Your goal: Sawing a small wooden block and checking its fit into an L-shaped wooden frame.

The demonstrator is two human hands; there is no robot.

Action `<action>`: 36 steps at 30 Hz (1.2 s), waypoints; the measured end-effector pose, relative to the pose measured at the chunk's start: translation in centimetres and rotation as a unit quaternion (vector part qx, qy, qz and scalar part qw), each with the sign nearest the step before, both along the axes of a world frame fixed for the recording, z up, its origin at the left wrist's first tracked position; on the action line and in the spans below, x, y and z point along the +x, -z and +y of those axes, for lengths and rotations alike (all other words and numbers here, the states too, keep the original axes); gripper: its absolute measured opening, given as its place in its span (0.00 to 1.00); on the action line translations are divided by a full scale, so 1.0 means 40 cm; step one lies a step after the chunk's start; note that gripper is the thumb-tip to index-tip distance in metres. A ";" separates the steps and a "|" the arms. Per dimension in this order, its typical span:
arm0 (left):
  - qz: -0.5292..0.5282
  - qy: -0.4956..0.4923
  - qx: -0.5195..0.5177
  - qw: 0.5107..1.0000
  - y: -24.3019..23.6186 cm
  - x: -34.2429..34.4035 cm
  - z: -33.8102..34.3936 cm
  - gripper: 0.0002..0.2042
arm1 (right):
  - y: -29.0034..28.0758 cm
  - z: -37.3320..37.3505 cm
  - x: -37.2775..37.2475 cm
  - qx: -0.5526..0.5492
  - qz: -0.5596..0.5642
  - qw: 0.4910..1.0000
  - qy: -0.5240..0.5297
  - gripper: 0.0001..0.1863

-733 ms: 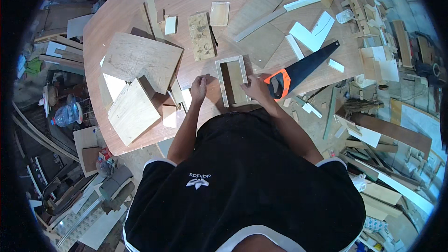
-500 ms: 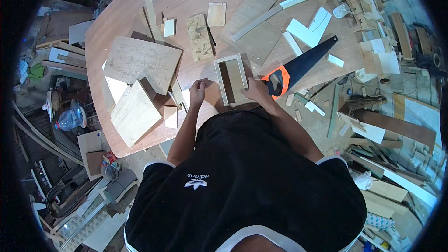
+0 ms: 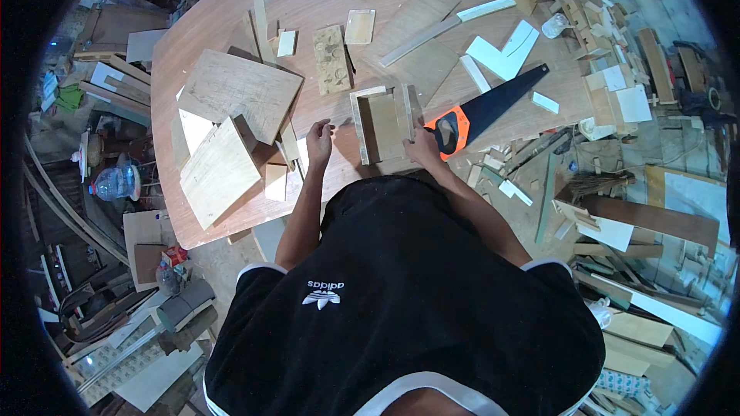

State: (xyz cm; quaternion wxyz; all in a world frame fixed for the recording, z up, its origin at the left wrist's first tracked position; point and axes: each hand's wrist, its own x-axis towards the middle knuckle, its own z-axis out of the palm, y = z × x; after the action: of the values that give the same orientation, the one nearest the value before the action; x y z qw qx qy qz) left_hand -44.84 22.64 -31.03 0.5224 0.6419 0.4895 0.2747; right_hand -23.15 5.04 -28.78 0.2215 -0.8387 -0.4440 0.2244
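Note:
A shallow wooden box frame (image 3: pixel 358 131) lies on the table in front of me, its brown inner face showing between the sides. The fingers of my right hand (image 3: pixel 422 148) are closed at the near end of its right side strip (image 3: pixel 406 112). A gap shows between that strip's far end and the short far side. My left hand (image 3: pixel 319 145) hovers left of the box, fingers partly curled and apart, with nothing visible in them. Right beside my right hand lies a handsaw (image 3: pixel 493 108) with a black blade and orange-black handle.
Wooden panels (image 3: pixel 239 96) are piled on the table (image 3: pixel 177 54) at left. Beyond the box lie a stained wood block (image 3: pixel 332 62) and a thin board (image 3: pixel 424 62). A white L-shaped piece (image 3: pixel 505 50) sits past the saw. Offcuts crowd the floor at right.
The right side strip has shifted outward from the box's far side, with my right hand at its near end. My left hand has moved slightly left and its fingers have parted.

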 end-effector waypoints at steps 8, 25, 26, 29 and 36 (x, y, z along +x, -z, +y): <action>-0.083 0.085 -0.062 0.991 -0.084 0.167 -0.090 0.10 | -0.102 -0.154 0.050 0.055 0.372 0.918 0.124 0.20; 0.296 0.212 0.317 0.876 -0.091 0.383 -0.031 0.20 | -0.081 -0.390 0.083 0.000 0.328 0.925 0.193 0.17; 0.303 0.212 0.347 0.862 -0.068 0.358 0.006 0.20 | -0.068 -0.380 0.086 0.004 0.328 0.924 0.195 0.17; 0.374 0.272 0.356 0.812 -0.054 0.355 0.045 0.19 | -0.034 -0.363 0.104 0.067 0.403 0.902 0.140 0.17; 0.244 0.192 0.203 0.929 -0.056 0.446 0.047 0.18 | 0.067 -0.273 0.192 0.034 0.354 0.929 0.099 0.17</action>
State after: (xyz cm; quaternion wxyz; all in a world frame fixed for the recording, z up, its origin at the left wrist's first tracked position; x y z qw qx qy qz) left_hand -26.99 24.52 -28.77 0.2880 0.8632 0.4030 0.0979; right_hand -15.47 -5.86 -31.46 0.4139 -0.7362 -0.2590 0.4686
